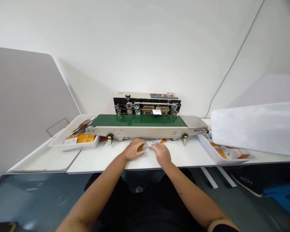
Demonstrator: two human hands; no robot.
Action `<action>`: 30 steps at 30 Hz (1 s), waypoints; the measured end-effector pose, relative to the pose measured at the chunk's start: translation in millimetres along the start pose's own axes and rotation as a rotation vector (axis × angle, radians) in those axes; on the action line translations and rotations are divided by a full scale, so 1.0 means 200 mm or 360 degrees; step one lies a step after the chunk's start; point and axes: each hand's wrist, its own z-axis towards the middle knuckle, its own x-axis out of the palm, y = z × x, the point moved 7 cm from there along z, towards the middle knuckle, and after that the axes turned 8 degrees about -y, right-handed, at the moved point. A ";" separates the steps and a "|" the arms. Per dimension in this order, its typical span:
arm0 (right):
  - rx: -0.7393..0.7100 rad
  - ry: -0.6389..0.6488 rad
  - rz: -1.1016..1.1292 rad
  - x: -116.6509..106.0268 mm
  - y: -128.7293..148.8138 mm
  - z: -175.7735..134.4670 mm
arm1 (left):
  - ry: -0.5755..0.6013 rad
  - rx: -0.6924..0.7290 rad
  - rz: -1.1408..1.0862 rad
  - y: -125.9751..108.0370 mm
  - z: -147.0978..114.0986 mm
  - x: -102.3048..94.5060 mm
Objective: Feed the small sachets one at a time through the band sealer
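Observation:
Just in front of the band sealer [145, 132], my left hand [134, 149] curls its fingers around a small orange and white packet [140, 147]. My right hand [162, 154] pinches the packet's whitish end from the other side. Most of the packet is hidden by my fingers. Behind my hands, another orange and white packet [163, 140] lies partly under the sealer. A small white packet [157, 112] is at the sealer's rollers, above the green conveyor belt [135, 120].
A white tray [81, 147] with several orange packets stands at the belt's left end. At the right, another white tray [217, 157] holds similar packets, partly below a large white object [253, 127]. A grey panel [21, 103] rises at the left. The table's front edge is near my wrists.

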 end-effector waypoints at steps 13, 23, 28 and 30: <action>0.0675 -0.0095 0.0769 0.14 -0.11 0.02 | -0.0075 -0.0533 -0.0611 0.13 -0.03 0.06; 0.0855 -0.0016 0.1048 0.18 -0.14 0.01 | -0.0089 -0.0723 -0.1175 0.12 -0.02 0.08; 0.0973 -0.0076 0.1169 0.17 -0.17 0.00 | 0.0035 -0.0637 -0.1188 0.11 -0.02 0.12; 0.0975 -0.0084 0.1182 0.17 -0.18 0.00 | 0.0004 -0.0633 -0.1228 0.11 -0.02 0.12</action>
